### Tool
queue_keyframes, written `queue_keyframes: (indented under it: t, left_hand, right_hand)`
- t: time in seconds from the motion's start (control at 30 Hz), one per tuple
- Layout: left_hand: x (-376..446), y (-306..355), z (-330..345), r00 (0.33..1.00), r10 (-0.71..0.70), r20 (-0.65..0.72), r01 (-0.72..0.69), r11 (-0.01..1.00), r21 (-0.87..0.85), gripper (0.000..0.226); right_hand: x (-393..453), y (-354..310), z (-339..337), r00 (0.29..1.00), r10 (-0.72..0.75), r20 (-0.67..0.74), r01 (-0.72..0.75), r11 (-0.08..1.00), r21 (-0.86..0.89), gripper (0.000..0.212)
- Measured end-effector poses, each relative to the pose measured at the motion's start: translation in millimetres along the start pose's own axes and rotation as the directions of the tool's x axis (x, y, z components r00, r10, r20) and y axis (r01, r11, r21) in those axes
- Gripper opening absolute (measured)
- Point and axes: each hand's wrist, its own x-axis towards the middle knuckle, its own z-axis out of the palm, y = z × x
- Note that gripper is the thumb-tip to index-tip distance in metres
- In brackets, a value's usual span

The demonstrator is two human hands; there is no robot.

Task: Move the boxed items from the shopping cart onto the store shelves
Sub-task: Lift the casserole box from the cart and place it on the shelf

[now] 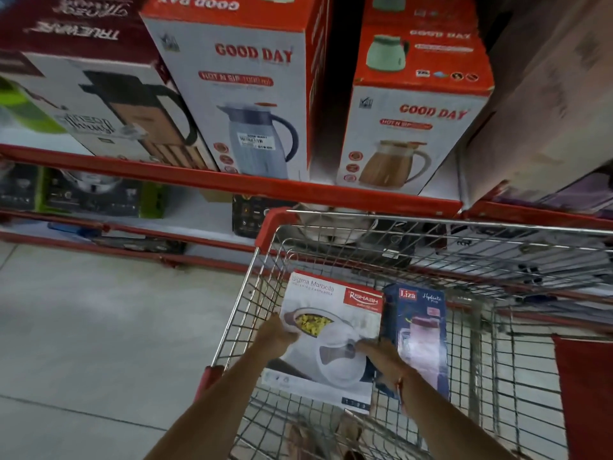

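A white casserole box (331, 310) with a red Rishabh label lies inside the wire shopping cart (265, 234). My left hand (277, 333) grips its left edge and my right hand (378, 355) holds its right side, both reaching down into the cart. A dark blue Liza bottle box (421, 327) stands right of it in the cart, touching it. Above the cart, the red-edged shelf (232, 182) carries two Good Day jug boxes (242, 94), with a dark gap between them.
A Trueware flask box (116, 107) sits left on the same shelf, a large brown carton (547, 111) at right. Lower shelves (99, 227) hold dark appliance boxes. Grey tiled floor (99, 327) spreads left of the cart. A red panel (583, 393) stands at the far right.
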Motion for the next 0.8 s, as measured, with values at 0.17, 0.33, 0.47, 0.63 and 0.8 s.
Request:
queue_keyframes:
  t: [0.17, 0.33, 0.47, 0.63, 0.8]
  left_hand:
    - [-26.4, 5.0, -13.2, 0.997, -0.024, -0.075, 0.024, 1.000, 0.006, 0.042]
    - [-84.4, 25.7, -48.2, 0.986, 0.098, -0.136, -0.106, 0.993, -0.058, 0.044]
    - [-134.3, 39.1, -73.9, 0.962, 0.189, -0.197, -0.203, 0.978, -0.054, 0.042]
    - [-197.0, 52.2, -102.6, 0.898, 0.366, -0.246, -0.400, 0.910, -0.105, 0.043]
    - [-229.4, 67.1, -122.9, 0.850, 0.420, -0.318, -0.506, 0.818, -0.273, 0.044]
  right_hand:
    - [-36.4, -20.7, -12.9, 0.997, -0.043, 0.070, 0.038, 0.997, 0.073, 0.027]
    - [-108.9, -47.2, -41.2, 0.977, -0.134, 0.168, 0.123, 0.990, 0.073, 0.025]
    - [-166.6, -61.2, -65.1, 0.957, -0.238, 0.167, 0.232, 0.971, 0.054, 0.036]
    - [-238.7, -77.9, -91.1, 0.932, -0.345, 0.109, 0.343, 0.939, 0.035, 0.044]
    - [-279.0, -96.6, -108.5, 0.884, -0.463, 0.063, 0.460, 0.887, 0.045, 0.033]
